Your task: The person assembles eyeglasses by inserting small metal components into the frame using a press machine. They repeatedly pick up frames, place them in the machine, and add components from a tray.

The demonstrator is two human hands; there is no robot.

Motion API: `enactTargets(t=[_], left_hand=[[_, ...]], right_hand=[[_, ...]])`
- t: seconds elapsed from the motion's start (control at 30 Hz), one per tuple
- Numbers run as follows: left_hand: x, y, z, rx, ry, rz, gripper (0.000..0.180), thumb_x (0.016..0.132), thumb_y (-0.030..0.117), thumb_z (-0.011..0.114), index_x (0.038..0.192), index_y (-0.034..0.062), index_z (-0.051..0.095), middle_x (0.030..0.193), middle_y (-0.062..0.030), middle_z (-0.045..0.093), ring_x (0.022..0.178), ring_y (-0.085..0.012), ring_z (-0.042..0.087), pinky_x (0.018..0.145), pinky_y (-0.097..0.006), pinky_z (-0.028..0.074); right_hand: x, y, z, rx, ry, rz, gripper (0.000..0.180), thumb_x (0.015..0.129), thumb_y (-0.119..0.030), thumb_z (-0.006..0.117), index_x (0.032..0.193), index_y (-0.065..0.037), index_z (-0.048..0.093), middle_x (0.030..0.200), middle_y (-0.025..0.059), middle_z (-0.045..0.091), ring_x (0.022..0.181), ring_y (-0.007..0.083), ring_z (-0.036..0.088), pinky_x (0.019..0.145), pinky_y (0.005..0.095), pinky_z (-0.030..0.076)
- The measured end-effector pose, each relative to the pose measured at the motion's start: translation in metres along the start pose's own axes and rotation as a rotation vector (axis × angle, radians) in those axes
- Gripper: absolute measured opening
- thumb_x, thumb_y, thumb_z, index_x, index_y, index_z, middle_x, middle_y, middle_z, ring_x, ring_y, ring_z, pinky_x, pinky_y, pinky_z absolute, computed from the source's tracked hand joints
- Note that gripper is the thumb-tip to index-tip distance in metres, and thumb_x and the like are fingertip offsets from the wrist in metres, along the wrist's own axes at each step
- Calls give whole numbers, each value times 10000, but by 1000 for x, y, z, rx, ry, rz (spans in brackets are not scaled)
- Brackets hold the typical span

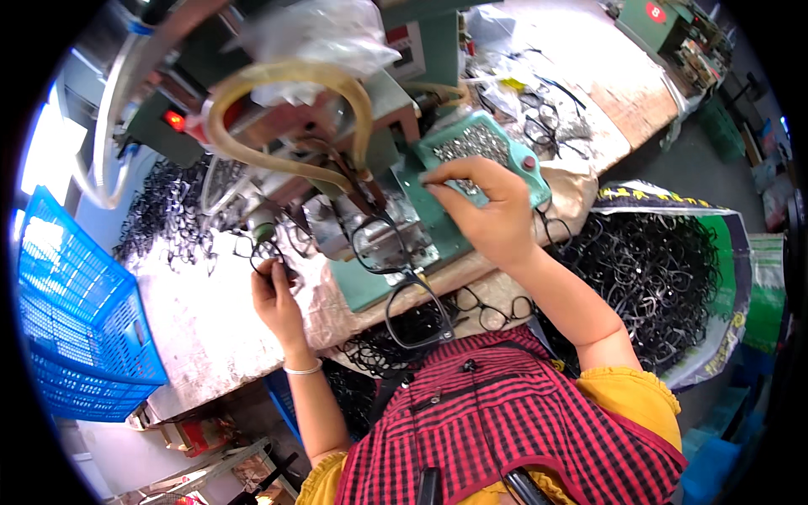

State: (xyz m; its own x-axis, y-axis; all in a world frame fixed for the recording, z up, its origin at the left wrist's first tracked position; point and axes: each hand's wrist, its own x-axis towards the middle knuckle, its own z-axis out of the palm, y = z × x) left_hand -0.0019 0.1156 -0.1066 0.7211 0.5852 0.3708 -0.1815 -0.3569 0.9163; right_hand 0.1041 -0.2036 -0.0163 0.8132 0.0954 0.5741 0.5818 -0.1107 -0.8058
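My left hand is closed on a black eyeglass frame over the left part of the bench. My right hand hovers at the edge of a green tray that holds small metal parts. Its thumb and index finger are pinched together; whatever is between them is too small to make out. Between my hands, another black eyeglass frame hangs tilted at the metal fixture of a bench machine, one rim against the fixture and the other toward my apron.
Black frames heap up at the back left and fill a large sack on my right. A blue plastic basket stands far left. Loose frames lie along the bench's front edge. A yellowish hose loops over the machine.
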Motion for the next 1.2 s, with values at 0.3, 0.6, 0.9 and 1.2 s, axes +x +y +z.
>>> enactTargets(t=[0.3,0.6,0.9,1.2], left_hand=[[10,124,30,-677,-122,509,175,1050,76,491,1183,11,585,1123,-175,653,985,-248,641,767,-371,575],[30,168,48,-295,-99,584,169,1011,72,579,1081,-81,584,1029,-216,656,905,-249,667,745,-355,648],[-16,152,66,226,-530,949,199,762,83,787,957,116,767,1040,-11,750,870,-208,671,891,-447,549],[-18,144,80,184,-562,927,232,721,94,822,938,73,743,1001,-88,756,909,-321,665,892,-462,530]], right_hand=[[-1,-4,52,410,-50,243,539,820,-25,740,1303,20,505,967,84,744,973,126,676,907,270,482],[3,-20,51,397,-106,344,548,808,-19,723,1308,31,505,975,97,729,961,134,642,856,276,485],[2,-44,17,212,-276,253,592,877,-2,657,1438,-25,469,1222,117,653,1185,203,605,1027,326,456],[-28,86,-69,-238,254,217,295,875,-37,676,1170,-37,669,1010,70,709,941,152,642,875,296,496]])
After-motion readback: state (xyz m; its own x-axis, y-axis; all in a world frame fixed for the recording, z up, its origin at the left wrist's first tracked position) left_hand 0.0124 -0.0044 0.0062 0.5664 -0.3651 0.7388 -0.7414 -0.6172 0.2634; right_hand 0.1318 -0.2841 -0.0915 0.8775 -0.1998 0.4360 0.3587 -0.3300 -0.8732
